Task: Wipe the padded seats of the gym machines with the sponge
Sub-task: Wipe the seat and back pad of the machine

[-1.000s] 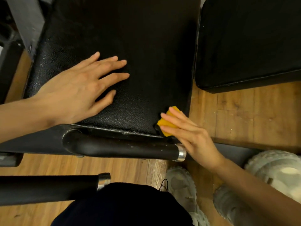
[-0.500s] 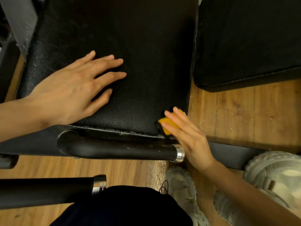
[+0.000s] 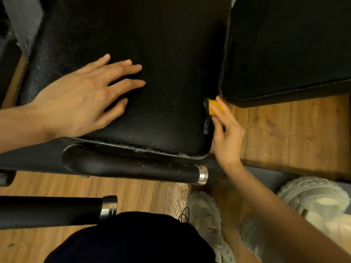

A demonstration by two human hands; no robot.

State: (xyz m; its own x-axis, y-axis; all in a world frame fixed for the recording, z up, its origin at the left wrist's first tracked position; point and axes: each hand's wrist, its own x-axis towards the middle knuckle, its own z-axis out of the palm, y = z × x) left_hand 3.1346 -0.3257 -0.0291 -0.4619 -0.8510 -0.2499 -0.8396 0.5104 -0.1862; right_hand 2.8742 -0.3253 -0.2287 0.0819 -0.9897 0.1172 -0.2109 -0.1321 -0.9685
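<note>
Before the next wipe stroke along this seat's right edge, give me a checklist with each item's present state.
1. Sponge held by the right hand: ok, its fingers press it.
2. Sponge against the padded seat: ok, on its right side edge.
3. Left hand steadies the seat: ok, flat on top.
4. Path ahead free: not ok, second pad sits close beside the sponge.
5. Sponge wet enough: cannot tell.
6. Front seam clean: not ok, pale specks show.
</note>
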